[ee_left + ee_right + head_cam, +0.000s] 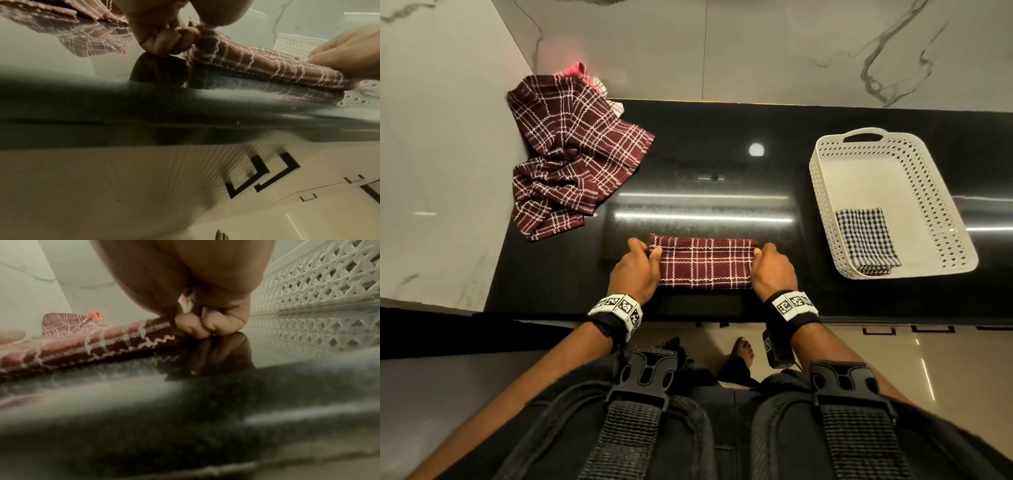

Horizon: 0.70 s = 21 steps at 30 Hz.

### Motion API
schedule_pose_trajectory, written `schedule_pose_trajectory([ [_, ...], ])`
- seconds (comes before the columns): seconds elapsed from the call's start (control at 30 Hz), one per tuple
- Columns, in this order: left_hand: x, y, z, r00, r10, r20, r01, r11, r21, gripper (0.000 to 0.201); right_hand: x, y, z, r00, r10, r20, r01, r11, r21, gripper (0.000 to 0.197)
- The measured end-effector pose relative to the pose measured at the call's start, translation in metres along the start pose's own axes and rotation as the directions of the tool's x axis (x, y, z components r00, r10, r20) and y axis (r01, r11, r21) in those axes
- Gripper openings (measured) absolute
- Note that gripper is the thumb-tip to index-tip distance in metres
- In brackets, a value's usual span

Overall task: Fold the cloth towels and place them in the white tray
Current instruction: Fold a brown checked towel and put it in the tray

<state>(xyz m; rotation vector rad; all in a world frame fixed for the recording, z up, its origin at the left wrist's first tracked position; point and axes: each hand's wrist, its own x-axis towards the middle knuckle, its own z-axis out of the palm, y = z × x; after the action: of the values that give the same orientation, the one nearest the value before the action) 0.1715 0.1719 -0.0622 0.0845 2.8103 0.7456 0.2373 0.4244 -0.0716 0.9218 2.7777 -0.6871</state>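
Observation:
A maroon plaid towel (703,262) (257,65) (86,345) lies folded into a flat strip near the front edge of the black counter (705,164). My left hand (640,263) (174,40) pinches its left end with curled fingers. At the right end, my right hand (768,263) (205,326) grips the cloth the same way. A white perforated tray (935,185) (318,305) stands to the right, holding a folded black-and-white checked towel (866,240) in its near corner.
A heap of unfolded maroon plaid towels (568,154) (82,32) with a pink cloth (575,70) behind it fills the counter's back left corner against the marble wall (431,137). The floor and my foot (743,353) show below the counter edge.

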Motion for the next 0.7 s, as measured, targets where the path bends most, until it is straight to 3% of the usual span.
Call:
schedule_pose_trajectory([
  [0.07, -0.005, -0.004, 0.0, 0.986, 0.113, -0.122, -0.109, 0.993, 0.041, 0.032, -0.005, 0.0, -0.004, 0.998, -0.013, -0.057, 0.016, 0.999, 0.048, 0.025],
  [0.13, -0.01, -0.007, 0.003, 0.907, 0.369, -0.203, -0.337, 0.925, 0.178, 0.035, -0.014, -0.001, -0.005, 0.97, -0.168, -0.175, 0.161, 0.985, -0.053, 0.023],
  [0.2, -0.012, -0.005, 0.014, 0.786, 0.613, -0.079, -0.568, 0.767, 0.296, 0.045, -0.028, -0.011, -0.001, 0.912, -0.381, -0.151, 0.359, 0.921, -0.151, 0.032],
  [0.27, -0.011, 0.001, 0.03, 0.688, 0.713, 0.134, -0.701, 0.607, 0.375, 0.056, -0.039, -0.027, 0.011, 0.854, -0.519, 0.043, 0.519, 0.842, -0.149, 0.049],
  [0.3, -0.009, 0.003, 0.036, 0.683, 0.699, 0.21, -0.71, 0.57, 0.412, 0.06, -0.04, -0.032, 0.019, 0.827, -0.539, 0.159, 0.56, 0.814, -0.152, 0.057],
  [0.37, -0.002, 0.001, 0.039, 0.756, 0.598, 0.265, -0.644, 0.61, 0.462, 0.071, -0.033, -0.033, 0.03, 0.807, -0.506, 0.304, 0.567, 0.808, -0.162, 0.068],
  [0.4, 0.002, -0.004, 0.037, 0.795, 0.546, 0.264, -0.601, 0.647, 0.47, 0.079, -0.027, -0.028, 0.032, 0.819, -0.47, 0.328, 0.544, 0.819, -0.184, 0.074],
  [0.47, 0.007, -0.017, 0.03, 0.829, 0.49, 0.269, -0.556, 0.672, 0.49, 0.091, -0.014, -0.013, 0.03, 0.859, -0.387, 0.334, 0.478, 0.841, -0.253, 0.087],
  [0.7, 0.022, -0.021, 0.022, 0.822, 0.447, 0.353, -0.57, 0.668, 0.479, 0.098, -0.003, 0.012, 0.007, 0.881, -0.296, 0.369, 0.426, 0.836, -0.346, 0.097],
])
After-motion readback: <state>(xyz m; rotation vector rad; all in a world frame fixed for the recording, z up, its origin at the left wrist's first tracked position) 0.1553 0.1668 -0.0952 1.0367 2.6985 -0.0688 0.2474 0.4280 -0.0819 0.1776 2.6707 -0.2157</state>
